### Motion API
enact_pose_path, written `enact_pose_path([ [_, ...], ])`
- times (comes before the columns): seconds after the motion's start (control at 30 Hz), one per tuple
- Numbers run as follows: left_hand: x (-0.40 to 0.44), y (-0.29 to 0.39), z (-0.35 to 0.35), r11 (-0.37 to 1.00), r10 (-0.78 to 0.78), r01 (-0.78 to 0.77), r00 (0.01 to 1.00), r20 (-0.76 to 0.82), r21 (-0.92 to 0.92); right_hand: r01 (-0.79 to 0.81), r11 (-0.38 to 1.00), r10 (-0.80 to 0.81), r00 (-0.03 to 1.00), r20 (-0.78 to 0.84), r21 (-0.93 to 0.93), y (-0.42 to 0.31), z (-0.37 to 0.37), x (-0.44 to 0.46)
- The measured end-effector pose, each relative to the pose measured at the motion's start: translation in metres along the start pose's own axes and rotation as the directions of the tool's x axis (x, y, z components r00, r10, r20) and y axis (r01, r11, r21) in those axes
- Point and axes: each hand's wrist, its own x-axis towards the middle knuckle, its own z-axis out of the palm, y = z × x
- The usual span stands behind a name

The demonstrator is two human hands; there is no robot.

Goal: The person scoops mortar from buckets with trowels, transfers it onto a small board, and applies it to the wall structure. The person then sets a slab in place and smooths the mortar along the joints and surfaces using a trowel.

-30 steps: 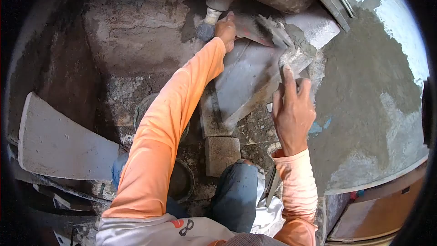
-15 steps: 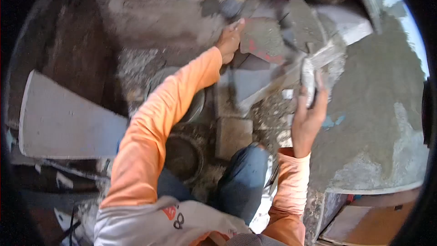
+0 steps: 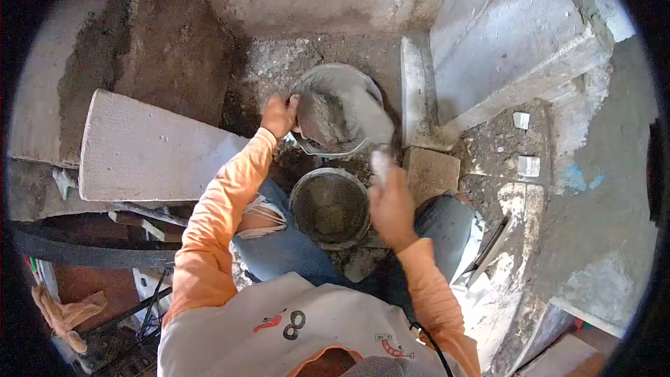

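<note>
Both forearms angled forward and inward. Right hand (image 3: 393, 211) wrapped round 1 trowel (image 3: 371, 117), handle blurred, beside near bucket (image 3: 333, 245)'s right rim. Left hand (image 3: 279, 116) pinching 1 mortar-smeared plate (image 3: 319, 120) by its left edge. Plate and trowel blade cover much of far bucket (image 3: 341, 69)'s mouth; 2 buckets total. Around: 1 block (image 3: 431, 172) right, 2 white chips (image 3: 528, 166) past it, pale slab (image 3: 153, 150) left, tilted slab (image 3: 513, 49) far right.

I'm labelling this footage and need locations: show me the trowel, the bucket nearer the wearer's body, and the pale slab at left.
Trowel (image 3: 372, 116): head view, on its motion-blurred blade.
Nearer bucket (image 3: 303, 202): head view, left inner wall.
Pale slab (image 3: 155, 150): head view, middle of its broad face.
</note>
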Motion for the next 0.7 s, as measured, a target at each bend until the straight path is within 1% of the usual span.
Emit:
enact_pose_path([
  [0.03, -0.011, 0.010, -0.003, 0.966, -0.116, 0.119, 0.993, 0.028, -0.228, 0.160, 0.987, -0.161, 0.986, -0.036, -0.020, -0.009, 0.011, -0.005],
  [0.07, -0.018, 0.021, -0.004, 0.867, -0.221, 0.235, 0.972, 0.084, -0.440, 0.203, 0.978, -0.202, 0.979, 0.018, -0.057, -0.020, 0.020, -0.008],
  [0.1, -0.022, 0.023, -0.001, 0.867, -0.222, 0.239, 0.971, 0.090, -0.437, 0.245, 0.965, -0.238, 0.968, 0.078, -0.092, -0.035, 0.024, -0.009],
  [0.13, -0.025, 0.023, 0.001, 0.849, -0.238, 0.236, 0.970, 0.058, -0.473, 0.240, 0.966, -0.234, 0.969, 0.079, -0.091, -0.037, 0.033, -0.005],
  [0.17, -0.029, 0.023, 0.000, 0.829, -0.258, 0.234, 0.966, 0.023, -0.507, 0.192, 0.970, -0.180, 0.980, 0.089, -0.151, -0.036, 0.045, 0.002],
  [0.2, -0.029, 0.017, -0.001, 0.828, -0.306, 0.297, 0.950, 0.061, -0.476, 0.146, 0.967, -0.129, 0.987, 0.092, -0.209, -0.034, 0.056, 0.007],
  [0.23, -0.030, 0.012, -0.002, 0.830, -0.304, 0.295, 0.951, 0.059, -0.474, 0.147, 0.968, -0.131, 0.987, 0.090, -0.206, -0.028, 0.060, 0.008],
  [0.27, -0.028, 0.008, -0.004, 0.954, -0.203, 0.182, 0.977, -0.066, -0.238, 0.151, 0.962, -0.144, 0.988, 0.048, -0.226, -0.021, 0.061, 0.012],
  [0.3, -0.022, 0.002, -0.006, 0.997, -0.066, 0.071, 0.984, -0.166, 0.026, 0.159, 0.956, -0.163, 0.987, 0.001, -0.248, -0.018, 0.061, 0.019],
  [0.33, -0.020, -0.003, -0.005, 0.991, -0.121, 0.110, 0.979, -0.165, -0.075, 0.179, 0.957, -0.188, 0.982, -0.019, -0.229, -0.027, 0.051, 0.020],
  [0.37, -0.026, -0.008, -0.003, 0.999, -0.048, 0.045, 0.975, -0.217, -0.020, 0.180, 0.953, -0.191, 0.981, -0.025, -0.242, -0.030, 0.052, 0.014],
  [0.4, -0.031, 0.010, -0.002, 0.999, 0.047, -0.044, 0.962, -0.270, 0.018, 0.220, 0.943, -0.220, 0.975, 0.031, -0.248, -0.035, 0.053, 0.011],
  [0.43, -0.035, 0.023, -0.003, 0.998, 0.003, -0.018, 0.971, -0.240, -0.060, 0.251, 0.929, -0.242, 0.968, 0.068, -0.272, -0.036, 0.050, 0.014],
  [0.47, -0.035, 0.020, 0.001, 0.999, 0.022, -0.031, 0.979, -0.200, -0.040, 0.191, 0.939, -0.185, 0.982, 0.046, -0.286, -0.031, 0.059, 0.019],
  [0.5, -0.037, 0.030, -0.007, 0.990, -0.046, 0.028, 0.991, -0.125, -0.138, 0.130, 0.948, -0.129, 0.991, 0.023, -0.292, -0.020, 0.064, 0.026],
  [0.53, -0.034, 0.019, -0.003, 0.995, 0.067, -0.079, 0.978, -0.198, -0.055, 0.110, 0.937, -0.126, 0.992, -0.027, -0.331, -0.007, 0.054, 0.032],
  [0.57, -0.037, 0.036, -0.012, 0.987, 0.113, -0.137, 0.963, -0.244, -0.084, 0.124, 0.992, -0.125, 0.989, -0.075, -0.030, 0.003, 0.046, 0.038],
  [0.6, -0.029, 0.021, -0.010, 0.994, 0.071, -0.086, 0.978, -0.198, -0.064, 0.144, 0.949, -0.118, 0.987, -0.108, 0.280, 0.011, 0.039, 0.041],
  [0.63, -0.030, 0.030, -0.015, 0.991, 0.117, -0.129, 0.958, -0.261, -0.029, 0.133, 0.956, -0.105, 0.987, -0.119, 0.261, 0.008, 0.018, 0.042],
  [0.7, -0.037, 0.049, -0.026, 0.992, 0.114, -0.122, 0.964, -0.238, -0.020, 0.162, 0.958, -0.145, 0.986, -0.088, 0.235, 0.002, -0.042, 0.046],
])
